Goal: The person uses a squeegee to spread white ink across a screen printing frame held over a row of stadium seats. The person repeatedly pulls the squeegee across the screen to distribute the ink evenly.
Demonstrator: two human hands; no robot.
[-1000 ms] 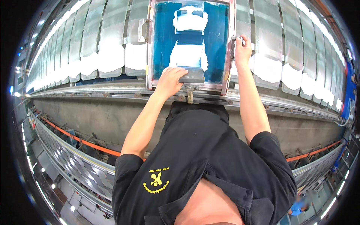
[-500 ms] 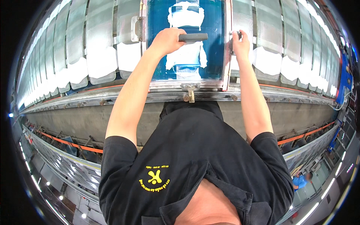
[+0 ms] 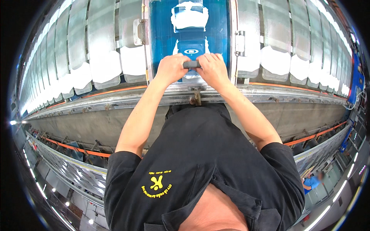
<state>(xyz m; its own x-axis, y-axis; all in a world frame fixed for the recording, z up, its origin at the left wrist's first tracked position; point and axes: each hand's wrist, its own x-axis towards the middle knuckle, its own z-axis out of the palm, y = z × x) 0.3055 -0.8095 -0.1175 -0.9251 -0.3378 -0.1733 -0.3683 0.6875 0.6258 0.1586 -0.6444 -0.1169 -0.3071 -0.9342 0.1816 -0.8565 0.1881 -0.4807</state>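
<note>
As the left hand (image 3: 171,70) and the right hand (image 3: 213,70) both grip the dark scraper (image 3: 191,64), equal pressure from each side and a steady angle would likely keep it level. The scraper lies between the hands, with one end in each closed grasp, over the near part of the blue screen (image 3: 161,38).

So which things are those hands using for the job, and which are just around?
Being used:
- dark gray bar, held between the left hand and right hand
- framed blue screen under it, with white patches

Just around:
- gray boards on both sides
- orange rail
- silver rack
</note>
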